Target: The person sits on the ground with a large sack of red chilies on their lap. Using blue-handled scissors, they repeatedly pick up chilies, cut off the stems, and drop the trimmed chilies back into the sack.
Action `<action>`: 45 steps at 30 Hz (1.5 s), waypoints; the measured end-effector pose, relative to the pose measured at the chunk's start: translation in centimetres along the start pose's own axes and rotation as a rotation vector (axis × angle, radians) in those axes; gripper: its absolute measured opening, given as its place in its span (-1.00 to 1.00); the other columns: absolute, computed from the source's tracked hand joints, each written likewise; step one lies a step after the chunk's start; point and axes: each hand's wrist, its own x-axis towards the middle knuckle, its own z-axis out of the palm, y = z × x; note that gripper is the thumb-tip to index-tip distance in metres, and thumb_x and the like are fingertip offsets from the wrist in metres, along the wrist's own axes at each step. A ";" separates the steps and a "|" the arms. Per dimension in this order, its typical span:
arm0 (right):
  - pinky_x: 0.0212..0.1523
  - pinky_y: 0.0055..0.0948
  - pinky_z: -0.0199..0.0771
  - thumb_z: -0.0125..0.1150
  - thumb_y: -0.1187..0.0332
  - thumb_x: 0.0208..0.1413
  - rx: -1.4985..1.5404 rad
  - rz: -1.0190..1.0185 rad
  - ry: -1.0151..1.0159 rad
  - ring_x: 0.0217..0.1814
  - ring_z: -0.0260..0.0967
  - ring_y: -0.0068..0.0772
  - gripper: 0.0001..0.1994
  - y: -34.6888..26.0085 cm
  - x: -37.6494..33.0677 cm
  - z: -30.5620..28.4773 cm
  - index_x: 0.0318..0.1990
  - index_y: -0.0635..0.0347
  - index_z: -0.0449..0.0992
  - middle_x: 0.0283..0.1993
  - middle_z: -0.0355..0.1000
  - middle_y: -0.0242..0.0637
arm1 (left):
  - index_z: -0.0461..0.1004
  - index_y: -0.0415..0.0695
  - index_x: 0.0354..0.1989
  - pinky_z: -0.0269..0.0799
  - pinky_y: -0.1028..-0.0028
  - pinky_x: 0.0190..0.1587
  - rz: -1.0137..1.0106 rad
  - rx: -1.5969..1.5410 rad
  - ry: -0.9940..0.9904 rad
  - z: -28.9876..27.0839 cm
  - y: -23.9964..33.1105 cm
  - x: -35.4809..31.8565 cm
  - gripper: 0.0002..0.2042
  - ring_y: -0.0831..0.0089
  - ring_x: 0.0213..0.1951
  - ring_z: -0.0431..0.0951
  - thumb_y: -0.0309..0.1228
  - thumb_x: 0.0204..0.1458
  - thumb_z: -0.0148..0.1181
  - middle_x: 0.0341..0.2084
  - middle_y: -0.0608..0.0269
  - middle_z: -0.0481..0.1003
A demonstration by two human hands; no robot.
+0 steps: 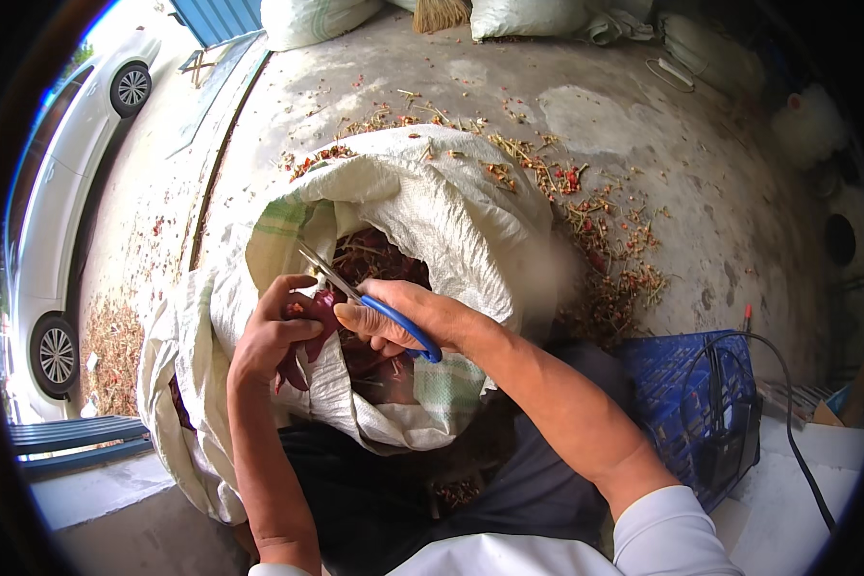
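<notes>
Item: pair of steel scissors with blue plastic handles point(370, 305), long axis slanting from lower right to upper left, blades slightly parted and pointing up-left over the sack mouth.

Right hand point(403, 322): grip closed through the blue handles.

Left hand point(271, 336): grip pinched shut on a dark red dried chilli pod point(319, 309), held just beside the blades; whether blade and pod touch is probably not decidable from here.

Container: white woven plastic sack point(422, 206), mouth rolled open, lying on the concrete floor point(586, 115); holds dried red chillies point(374, 257) with stems.

Surroundings: cut stems and red scraps point(605, 250) scattered beyond the sack; blue plastic crate point(682, 384) at the person's right; white car point(58, 192) at far left.
</notes>
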 end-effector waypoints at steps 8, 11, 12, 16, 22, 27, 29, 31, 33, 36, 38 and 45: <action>-0.41 -0.50 0.49 0.10 -0.51 -0.06 -0.209 -0.194 0.274 -0.44 0.39 -0.53 -0.15 1.8 1.5 -1.1 -0.18 0.29 0.40 -0.43 0.37 -0.33 | 0.48 -0.27 -0.06 0.39 0.61 -0.42 0.136 -0.288 0.064 -0.4 -0.1 1.3 -0.60 0.55 -0.49 0.46 -0.47 -0.15 0.31 -0.38 0.23 0.55; -0.37 -0.43 0.50 0.06 -0.51 -0.03 -0.122 -0.114 0.147 -0.42 0.42 -0.43 -0.13 0.1 0.7 -0.3 -0.19 0.34 0.39 -0.39 0.40 -0.26 | 0.47 -0.28 -0.09 0.38 0.60 -0.43 0.265 -0.423 -0.011 -1.4 -0.6 1.0 -0.60 0.55 -0.51 0.45 -0.43 -0.15 0.33 -0.35 0.20 0.55; -0.33 -0.33 0.51 0.05 -0.51 -0.01 -0.125 -0.139 0.151 -0.40 0.44 -0.32 -0.12 -0.1 0.4 -0.2 -0.19 0.38 0.39 -0.38 0.44 -0.19 | 0.47 -0.26 -0.08 0.42 0.59 -0.40 0.235 -0.384 -0.019 -0.9 -0.5 1.1 -0.59 0.53 -0.46 0.49 -0.43 -0.17 0.33 -0.33 0.20 0.55; -0.23 -0.19 0.51 0.09 -0.46 0.02 -0.346 -0.339 0.266 -0.34 0.51 -0.09 -0.16 1.9 1.7 0.0 -0.21 0.39 0.38 -0.44 0.44 -0.04 | 0.50 -0.14 -0.09 0.47 0.62 -0.29 0.162 -0.291 -0.046 1.7 -0.5 1.4 -0.71 0.57 -0.34 0.53 -0.65 0.00 0.25 -0.31 0.27 0.55; -0.19 -0.35 0.49 0.06 -0.21 0.24 -0.412 -0.523 0.322 -0.27 0.45 -0.41 -0.40 0.2 0.8 0.2 -0.06 0.29 0.38 -0.35 0.44 -0.28 | 0.51 -0.16 -0.14 0.38 0.65 -0.40 0.318 -0.324 0.217 0.5 -0.7 3.3 -0.79 0.68 -0.44 0.45 -0.61 0.05 0.25 -0.38 0.38 0.52; -0.37 -0.48 0.44 0.08 -0.08 0.30 -0.046 -0.558 0.551 -0.43 0.39 -0.52 -0.54 -1.1 0.5 -3.2 -0.11 0.23 0.34 -0.41 0.40 -0.39 | 0.52 -0.15 -0.11 0.50 0.60 -0.23 0.387 -0.346 0.274 0.9 -0.1 4.1 -0.78 0.59 -0.31 0.56 -0.61 0.06 0.27 -0.32 0.32 0.56; -0.25 -0.22 0.54 0.10 -0.39 0.09 -0.372 -0.348 0.534 -0.29 0.54 -0.15 -0.23 0.6 0.8 0.0 -0.11 0.32 0.35 -0.37 0.47 -0.07 | 0.53 -0.15 -0.12 0.50 0.60 -0.22 0.404 -0.341 0.285 1.2 -0.6 4.2 -0.78 0.60 -0.30 0.56 -0.62 0.05 0.27 -0.31 0.31 0.56; -0.16 -0.13 0.55 0.11 -0.41 0.06 -0.714 -0.298 0.482 -0.19 0.54 0.05 -0.19 1.4 0.5 1.7 -0.11 0.38 0.35 -0.28 0.47 0.10 | 0.54 -0.15 -0.19 0.38 0.67 -0.44 0.401 -0.290 0.337 1.6 -0.2 3.9 -0.84 0.68 -0.48 0.46 -0.63 0.07 0.24 -0.44 0.37 0.53; -0.15 -0.05 0.53 0.19 -0.35 0.04 -0.745 -0.318 0.565 -0.17 0.51 0.15 -0.21 1.0 0.1 2.1 -0.08 0.38 0.35 -0.25 0.43 0.17 | 0.54 -0.15 -0.23 0.27 0.69 -0.56 0.394 -0.197 0.328 1.3 0.2 3.9 -0.87 0.73 -0.58 0.37 -0.63 0.08 0.22 -0.52 0.41 0.50; -0.19 -0.01 0.52 0.22 -0.32 0.02 -0.870 -0.366 0.652 -0.20 0.50 0.17 -0.27 -0.5 0.1 1.7 -0.12 0.33 0.39 -0.30 0.42 0.13 | 0.54 -0.18 -0.24 0.12 0.68 -0.65 0.420 -0.119 0.374 1.4 -0.1 3.4 -0.89 0.78 -0.65 0.26 -0.64 0.08 0.21 -0.58 0.44 0.46; -0.30 -0.05 0.51 0.25 -0.28 0.03 -0.903 -0.389 0.671 -0.30 0.49 0.12 -0.32 -0.4 0.1 1.6 -0.21 0.30 0.39 -0.37 0.42 0.05 | 0.54 -0.20 -0.23 0.14 0.68 -0.65 0.401 -0.074 0.354 1.6 0.0 3.3 -0.88 0.77 -0.64 0.27 -0.66 0.08 0.20 -0.56 0.41 0.47; -0.45 -0.09 0.49 0.37 -0.12 0.02 -0.970 -0.452 0.676 -0.46 0.49 0.08 -0.47 -0.5 -0.2 1.5 -0.33 0.25 0.41 -0.53 0.44 -0.04 | 0.53 -0.26 -0.18 0.32 0.64 -0.53 0.422 0.065 0.279 2.7 0.3 3.3 -0.87 0.68 -0.55 0.42 -0.63 0.10 0.19 -0.56 0.36 0.51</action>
